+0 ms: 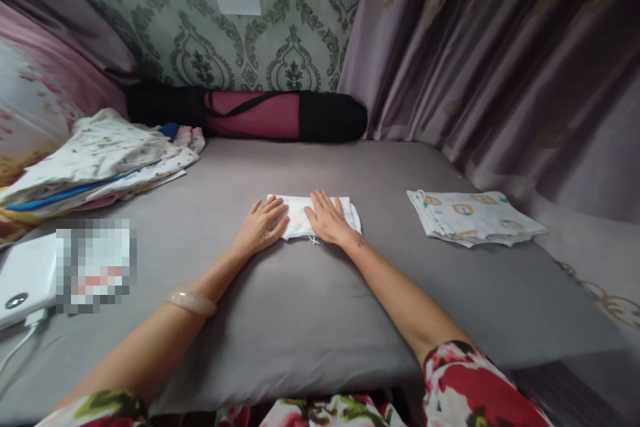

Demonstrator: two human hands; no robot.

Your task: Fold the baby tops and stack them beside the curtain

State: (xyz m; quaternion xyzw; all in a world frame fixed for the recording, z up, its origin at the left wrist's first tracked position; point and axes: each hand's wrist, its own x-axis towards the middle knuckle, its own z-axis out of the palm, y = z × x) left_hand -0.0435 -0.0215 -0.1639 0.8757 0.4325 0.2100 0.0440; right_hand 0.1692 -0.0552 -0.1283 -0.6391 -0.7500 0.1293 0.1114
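A small white folded cloth garment (297,219) lies flat on the grey sheet (310,313), with a short white tie showing at its near edge. My left hand (263,223) rests palm down on its left end, fingers spread. Over the right part lies my right hand (327,219), also flat with the fingers stretched out. Both hands press on the fabric without gripping it, and they cover some of it, so its exact kind cannot be made out.
Folded patterned cloths (475,217) lie to the right. At the left are a pile of clothes (110,153), a white power bank (30,277) with a cable, and a blurred-out item (100,267). A black and maroon bag (255,115) lies along the wall; curtains (450,47) hang at the right.
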